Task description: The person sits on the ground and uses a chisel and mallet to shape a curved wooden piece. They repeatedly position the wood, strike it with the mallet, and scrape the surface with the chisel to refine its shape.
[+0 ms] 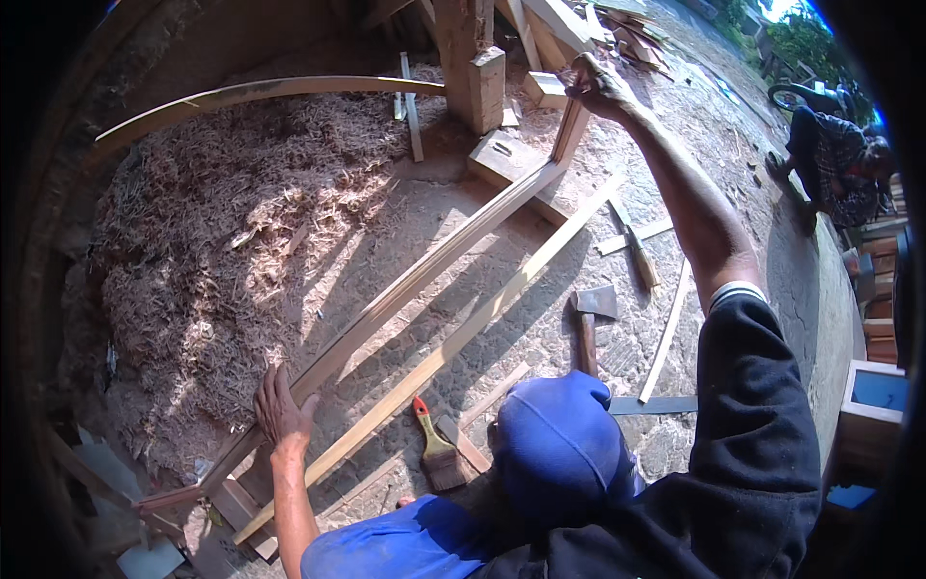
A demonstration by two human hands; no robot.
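The long brown wooden bar with short end pieces (434, 265) runs on a slant between both hands, low left to high right. The right hand (600, 89) is curled tight around its far end piece. The left hand (282, 415) lies spread on the near part. A straight pale wooden strip (482, 315) sits beside it on the rough grey floor (637, 347). A big heap of light wood shavings (231, 289) fills the left side.

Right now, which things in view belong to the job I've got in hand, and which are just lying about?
Seemingly in the job:
long grooved wooden piece, at your left fingers
short end piece, at your right fingers
slotted block beneath the far end

Seemingly just lying about:
pale strip
hatchet
paintbrush
wooden-handled tool
wood shavings
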